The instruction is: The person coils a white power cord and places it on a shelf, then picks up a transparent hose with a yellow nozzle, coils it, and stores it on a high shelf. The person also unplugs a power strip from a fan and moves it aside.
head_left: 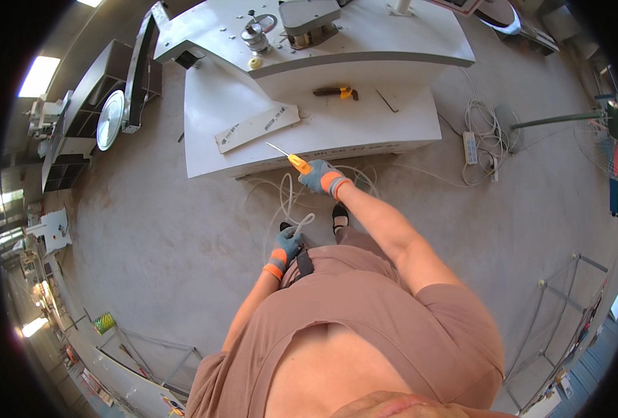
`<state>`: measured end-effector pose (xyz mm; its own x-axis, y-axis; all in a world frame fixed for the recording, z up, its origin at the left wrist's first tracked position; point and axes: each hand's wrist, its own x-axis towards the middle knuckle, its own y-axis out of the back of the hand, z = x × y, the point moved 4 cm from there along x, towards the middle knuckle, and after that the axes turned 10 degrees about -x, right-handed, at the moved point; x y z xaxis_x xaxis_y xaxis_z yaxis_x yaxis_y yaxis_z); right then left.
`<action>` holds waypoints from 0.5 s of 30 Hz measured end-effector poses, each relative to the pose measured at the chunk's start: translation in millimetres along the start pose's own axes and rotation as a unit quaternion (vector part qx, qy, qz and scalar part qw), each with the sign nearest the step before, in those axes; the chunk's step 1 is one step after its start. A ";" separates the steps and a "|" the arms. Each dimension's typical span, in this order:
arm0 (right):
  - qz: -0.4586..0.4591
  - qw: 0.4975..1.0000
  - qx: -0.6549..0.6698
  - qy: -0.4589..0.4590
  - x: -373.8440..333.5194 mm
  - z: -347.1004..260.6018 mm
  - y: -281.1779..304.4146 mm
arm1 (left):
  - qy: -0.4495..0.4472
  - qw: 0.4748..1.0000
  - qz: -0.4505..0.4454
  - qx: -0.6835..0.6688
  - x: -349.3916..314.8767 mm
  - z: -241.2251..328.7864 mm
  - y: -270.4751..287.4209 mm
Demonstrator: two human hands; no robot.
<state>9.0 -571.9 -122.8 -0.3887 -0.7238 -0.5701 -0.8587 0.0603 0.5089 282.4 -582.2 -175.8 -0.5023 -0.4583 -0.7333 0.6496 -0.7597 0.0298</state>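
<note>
My right hand point(317, 178), in a grey and orange glove, is closed round the yellow handle of a screwdriver point(299, 164). The screwdriver's thin shaft points to the far left, over the front of a white, step-like workbench point(365, 127). Lower and to the left, close to my body, my left hand point(288, 244) wears a matching glove. Its fingers are closed on a pale, thin hose point(303, 223), which loops down toward the floor under the bench front. A narrow flat board point(260, 129) with printed marks lies on the bench's lower surface, beyond the screwdriver tip.
A black and yellow tool point(335, 92) and a hex key point(387, 102) lie farther back on the lower surface. Metal fittings point(255, 37) and a machine part point(310, 19) stand on the upper level. A power strip point(470, 148) with coiled cables sits on the floor at right.
</note>
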 end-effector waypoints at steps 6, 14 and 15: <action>-0.020 0.991 -0.006 0.132 -10.8 -11.7 9.1 | -0.015 1.000 0.007 -0.010 -1.5 -6.7 4.2; 0.245 0.951 0.181 0.053 6.5 -27.1 67.7 | -0.051 0.998 0.005 -0.024 -18.7 7.7 6.0; 0.239 0.955 0.175 0.023 15.8 -31.5 76.6 | -0.058 0.998 0.000 -0.032 -16.3 -0.9 11.7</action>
<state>-52.4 -600.4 -72.5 -0.7553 -0.5859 -0.2936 -0.6498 0.6115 0.4514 298.7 -583.2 -164.2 -0.5627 -0.5119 -0.6491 0.6833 -0.7299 -0.0167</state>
